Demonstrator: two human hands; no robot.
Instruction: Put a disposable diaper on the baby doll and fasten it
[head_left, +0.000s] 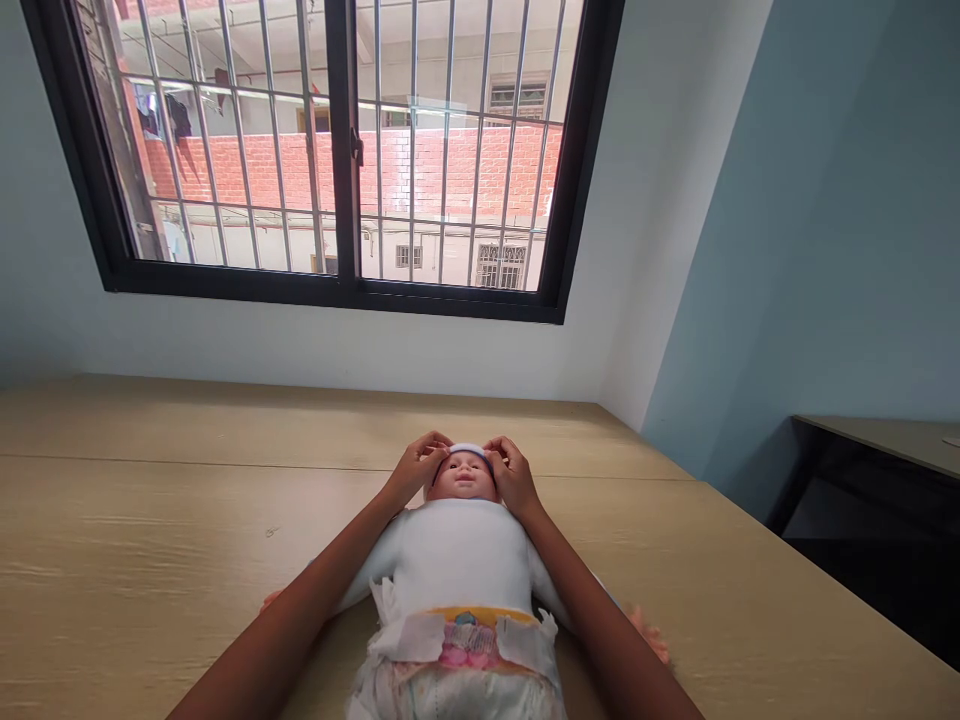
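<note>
A baby doll [463, 552] lies on its back on the wooden table, head away from me. It wears a white long-sleeved top and a white diaper [471, 640] with a coloured front panel, taped at the waist. A light-coloured cap [468, 447] sits over the top of its head, its edge across the forehead. At the left side of the head, my left hand [421, 466] pinches the cap's edge. My right hand [513, 474] grips the same edge on the opposite side, fingers bent. Both forearms pass over the doll's arms, partly hiding them.
The wooden table [187, 560] reaches back to a white wall below a black-framed barred window [345, 285]. Its right edge slants away beside a blue wall. A dark-legged desk [885, 445] stands at the right, apart from the table.
</note>
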